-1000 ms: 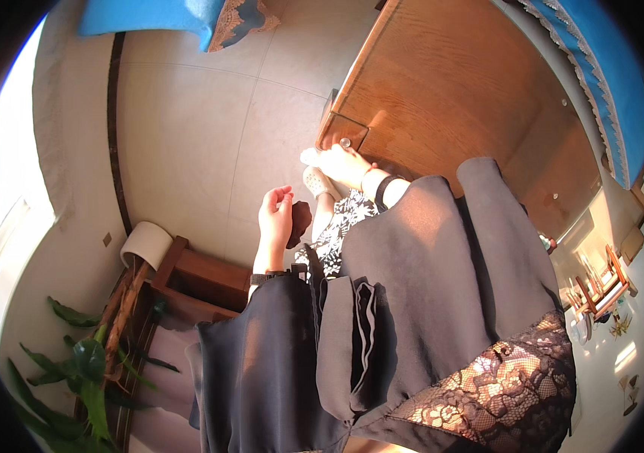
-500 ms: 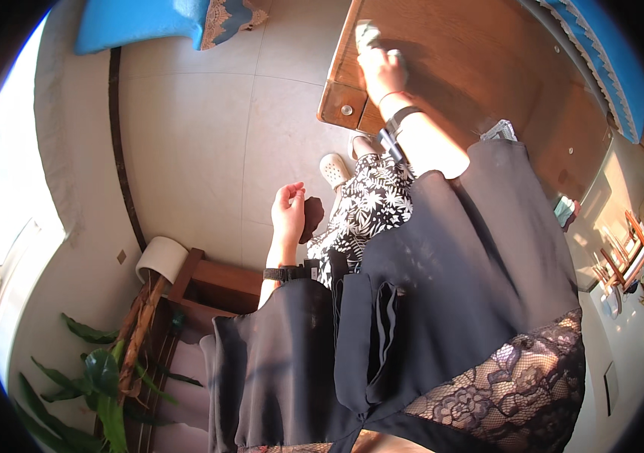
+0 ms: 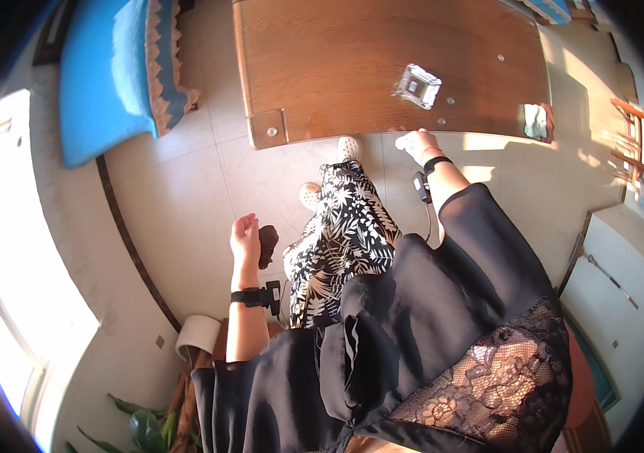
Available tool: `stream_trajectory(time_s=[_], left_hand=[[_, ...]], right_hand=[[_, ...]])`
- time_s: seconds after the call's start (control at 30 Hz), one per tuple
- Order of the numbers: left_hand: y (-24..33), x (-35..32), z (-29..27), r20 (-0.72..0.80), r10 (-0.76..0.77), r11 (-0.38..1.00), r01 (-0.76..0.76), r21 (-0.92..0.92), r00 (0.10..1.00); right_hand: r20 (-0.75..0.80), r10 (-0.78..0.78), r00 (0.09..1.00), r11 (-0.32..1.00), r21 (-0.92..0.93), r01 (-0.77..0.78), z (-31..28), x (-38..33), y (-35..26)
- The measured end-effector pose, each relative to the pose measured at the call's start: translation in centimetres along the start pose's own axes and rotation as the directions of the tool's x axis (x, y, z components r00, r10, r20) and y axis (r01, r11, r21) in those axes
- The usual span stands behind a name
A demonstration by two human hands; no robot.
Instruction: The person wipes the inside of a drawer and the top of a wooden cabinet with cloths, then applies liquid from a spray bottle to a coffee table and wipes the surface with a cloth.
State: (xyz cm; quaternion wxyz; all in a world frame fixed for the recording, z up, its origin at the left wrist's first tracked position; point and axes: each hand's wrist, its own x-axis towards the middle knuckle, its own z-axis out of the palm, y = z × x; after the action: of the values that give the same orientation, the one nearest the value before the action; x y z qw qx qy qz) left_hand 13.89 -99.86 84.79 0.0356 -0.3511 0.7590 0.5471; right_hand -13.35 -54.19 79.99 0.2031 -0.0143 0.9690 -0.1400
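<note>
My left hand [image 3: 245,240] hangs over the floor with its fingers curled. A dark brown, crumpled piece of cloth [image 3: 267,247] shows against its palm side. My right hand [image 3: 420,146] is closed just off the near edge of the wooden table [image 3: 322,68]. A whitish bit of cloth [image 3: 402,142] shows at its fingertips, mostly hidden by the hand. Beyond that hand, a square clear glass ashtray [image 3: 419,87] rests on the tabletop. A folded pale green and white cloth [image 3: 535,121], with a reddish-brown one beside it, lies at the table's right near corner.
A blue-covered seat [image 3: 103,83] with a lace-edged cover stands at the far left. Behind my left arm are a white cylinder [image 3: 198,337] and a leafy plant [image 3: 148,429]. A wooden chair [image 3: 631,140] stands at the right. Round knobs [image 3: 272,132] dot the tabletop.
My view has turned and my body has shifted right along the table. My right hand has left the tabletop's left corner and come back to the near edge. My left hand still has the dark cloth.
</note>
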Motion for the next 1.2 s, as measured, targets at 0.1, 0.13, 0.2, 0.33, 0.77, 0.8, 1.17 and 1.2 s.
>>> stream_trajectory(time_s=[0.1, 0.13, 0.2, 0.33, 0.77, 0.8, 1.17, 1.2], left_hand=[[4.7, -0.5, 2.1, 0.132, -0.119, 0.987, 0.132, -0.091, 0.984], [7.3, -0.5, 3.8, 0.184, -0.154, 0.987, 0.161, -0.024, 0.971], [11.1, 1.4, 6.5, 0.305, -0.194, 0.981, 0.183, 0.064, 0.933], [16.1, 6.1, 16.5, 0.45, -0.146, 0.956, 0.008, 0.294, 0.881], [21.1, 14.6, 40.3, 0.317, -0.137, 0.828, -0.067, 0.557, 0.938], [22.3, 14.1, 41.1, 0.332, -0.12, 0.829, -0.089, 0.552, 0.935], [15.3, 11.6, 32.2, 0.169, -0.208, 0.903, 0.123, 0.411, 0.963], [15.6, 11.1, 31.8, 0.125, -0.287, 0.937, 0.25, 0.245, 0.95]], right_hand=[[0.019, 0.276, 0.961, 0.904, 0.334, -0.266, -4.0, -3.1, 5.6], [-0.04, 0.32, 0.946, 0.856, 0.44, -0.271, -5.6, -3.8, 7.6], [-0.214, 0.383, 0.899, 0.725, 0.672, -0.149, -7.0, -4.1, 9.1], [-0.354, 0.47, 0.809, 0.692, 0.717, -0.088, -8.9, -1.5, 13.9], [-0.37, 0.342, 0.864, 0.939, 0.172, -0.298, -6.2, 5.3, 17.5], [-0.38, 0.319, 0.868, 0.948, 0.14, -0.287, -5.9, 5.2, 20.1], [-0.418, 0.12, 0.9, 0.95, 0.312, 0.018, -13.0, 15.5, 17.4], [-0.51, -0.008, 0.86, 0.989, 0.121, 0.081, -13.3, 17.4, 17.7]])
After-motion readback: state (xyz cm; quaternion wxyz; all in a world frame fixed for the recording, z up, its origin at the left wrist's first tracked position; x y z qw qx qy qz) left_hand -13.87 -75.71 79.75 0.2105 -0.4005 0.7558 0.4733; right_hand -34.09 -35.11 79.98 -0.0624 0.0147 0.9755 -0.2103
